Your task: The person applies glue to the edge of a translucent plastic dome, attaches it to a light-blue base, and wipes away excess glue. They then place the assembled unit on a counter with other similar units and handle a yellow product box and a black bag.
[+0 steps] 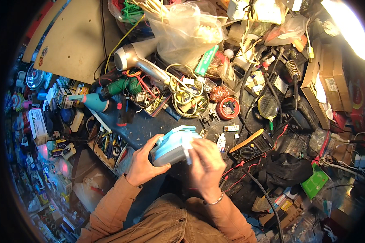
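A light-blue and grey rounded device (170, 150) is held above the bench, just in front of my body; I cannot tell its exact kind. My left hand (144, 165) is closed round its left end, thumb below and fingers along the top. At the device's right end is my right hand (209, 164), blurred by motion, with its fingers bunched together. A pale, whitish patch (187, 142) shows at those fingertips, too smeared to name. A small white bottle (221, 142) stands just beyond the right hand.
A yellow-and-black multimeter (251, 146) with red leads lies to the right. Farther back are a red round tub (228, 108), a coiled cable (190, 99), a hair dryer (140, 60) and a magnifying glass (268, 106). A tool box (109, 148) sits at left.
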Motion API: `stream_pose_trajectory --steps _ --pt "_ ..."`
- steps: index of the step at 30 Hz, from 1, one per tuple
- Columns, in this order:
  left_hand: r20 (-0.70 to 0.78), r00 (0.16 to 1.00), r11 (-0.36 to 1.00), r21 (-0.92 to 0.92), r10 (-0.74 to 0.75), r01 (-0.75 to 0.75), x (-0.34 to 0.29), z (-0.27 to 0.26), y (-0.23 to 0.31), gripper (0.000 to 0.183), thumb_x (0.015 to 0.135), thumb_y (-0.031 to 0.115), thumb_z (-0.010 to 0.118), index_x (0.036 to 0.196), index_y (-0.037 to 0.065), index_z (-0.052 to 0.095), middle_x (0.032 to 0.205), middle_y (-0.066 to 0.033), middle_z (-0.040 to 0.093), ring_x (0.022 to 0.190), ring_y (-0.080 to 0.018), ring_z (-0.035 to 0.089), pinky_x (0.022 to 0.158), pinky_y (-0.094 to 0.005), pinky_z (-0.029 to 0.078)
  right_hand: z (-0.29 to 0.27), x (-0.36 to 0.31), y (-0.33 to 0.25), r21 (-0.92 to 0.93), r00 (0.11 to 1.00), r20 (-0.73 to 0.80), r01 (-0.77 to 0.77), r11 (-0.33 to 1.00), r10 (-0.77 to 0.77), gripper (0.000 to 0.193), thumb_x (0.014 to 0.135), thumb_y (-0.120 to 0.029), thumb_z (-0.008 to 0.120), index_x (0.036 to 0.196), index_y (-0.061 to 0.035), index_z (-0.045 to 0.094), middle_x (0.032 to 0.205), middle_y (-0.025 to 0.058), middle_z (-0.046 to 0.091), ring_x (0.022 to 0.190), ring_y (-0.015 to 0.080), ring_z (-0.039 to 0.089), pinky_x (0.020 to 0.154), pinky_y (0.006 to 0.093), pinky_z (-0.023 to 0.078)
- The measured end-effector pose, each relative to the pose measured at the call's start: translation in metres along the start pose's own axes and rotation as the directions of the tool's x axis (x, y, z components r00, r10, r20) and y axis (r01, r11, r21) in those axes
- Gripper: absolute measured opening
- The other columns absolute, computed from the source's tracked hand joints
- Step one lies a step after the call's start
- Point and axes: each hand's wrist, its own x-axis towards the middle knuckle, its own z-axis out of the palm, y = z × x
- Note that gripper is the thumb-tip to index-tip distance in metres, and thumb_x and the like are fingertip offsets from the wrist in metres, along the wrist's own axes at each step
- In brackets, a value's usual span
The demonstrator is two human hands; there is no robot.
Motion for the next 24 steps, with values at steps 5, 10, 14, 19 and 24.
stream_pose_trajectory --steps 5,10,14,19,24 --pt "0.007 0.997 0.997 -0.014 0.071 -0.071 0.016 0.0 0.011 0.093 0.079 0.012 0.095 0.162 0.007 0.053 0.149 -0.0199 0.071 0.137 -0.0371 0.071 0.115 -0.0457 0.057 0.004 -0.014 -0.035 0.181 0.995 0.08 0.04 0.983 -0.055 0.024 0.093 0.004 0.082 0.117 0.0006 0.082 0.117 0.0188 0.082 0.107 0.0356 0.078 0.099 0.0435 0.062" --pt "0.032 0.999 0.999 0.018 -0.037 0.037 0.007 0.003 0.008 0.098 0.076 0.012 0.099 0.163 0.004 0.053 0.155 -0.0186 0.067 0.145 -0.0324 0.066 0.124 -0.0445 0.05 -0.014 -0.002 0.026 0.327 0.875 -0.041 -0.445 0.834 0.483 0.023 0.109 -0.006 0.077 0.13 0.0034 0.082 0.118 0.0064 0.081 0.101 0.0118 0.071 0.089 0.0281 0.057" --pt "-0.004 1.0 0.999 -0.043 0.008 -0.008 0.004 0.011 -0.011 0.102 0.074 0.013 0.103 0.162 0.0 0.053 0.157 -0.0173 0.066 0.147 -0.0306 0.063 0.127 -0.0434 0.048 -0.01 -0.01 0.054 0.354 0.894 0.046 -0.432 0.83 0.446 0.024 0.108 -0.008 0.078 0.13 0.0025 0.082 0.118 0.0035 0.081 0.1 0.0093 0.068 0.089 0.0258 0.055" --pt "-0.067 0.996 0.998 0.046 0.051 -0.048 -0.004 0.02 -0.027 0.1 0.074 0.014 0.101 0.162 0.002 0.056 0.153 -0.0184 0.068 0.139 -0.0347 0.069 0.118 -0.0433 0.055 -0.014 -0.012 0.046 0.197 0.897 0.062 -0.44 0.876 0.437 0.026 0.105 -0.008 0.081 0.128 0.0038 0.082 0.123 0.0089 0.082 0.113 0.0155 0.071 0.103 0.0326 0.055" --pt "-0.062 0.99 0.987 0.104 0.126 -0.119 -0.003 0.02 -0.019 0.093 0.073 0.014 0.101 0.156 0.0 0.061 0.151 -0.0202 0.069 0.135 -0.0364 0.072 0.114 -0.043 0.059 -0.016 -0.004 0.03 0.106 0.973 0.026 -0.231 0.967 0.229 0.02 0.1 -0.002 0.084 0.12 0.0027 0.085 0.122 0.0146 0.084 0.117 0.0253 0.075 0.109 0.0378 0.056"
